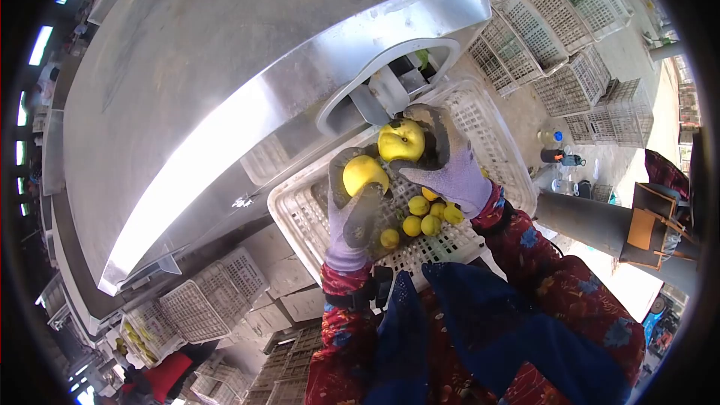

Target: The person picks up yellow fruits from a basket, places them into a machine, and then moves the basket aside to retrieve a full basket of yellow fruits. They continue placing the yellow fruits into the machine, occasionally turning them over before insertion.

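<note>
My left hand (351, 206), in a grey-and-lilac glove, is closed around a smooth yellow lemon (365, 175). Close beside it, my right hand (450, 157), gloved the same way, grips another lemon (401, 140) with a dimpled, dark-marked face. Both hands are over a white plastic crate (289, 206) with slotted walls. Several more yellow lemons (412, 226), some greenish, lie lower down in the crate. Just beyond my fingers, an oval opening (388, 90) in the metal machine's side shows flaps inside and a bit of green.
A large metal-topped table (217, 67) with a shiny curved rim fills the upper left. Stacked crates (532, 37) stand at the upper right, others (202, 300) at lower left. Bottles (562, 157) sit on the floor at right, near a thick grey pipe (585, 217).
</note>
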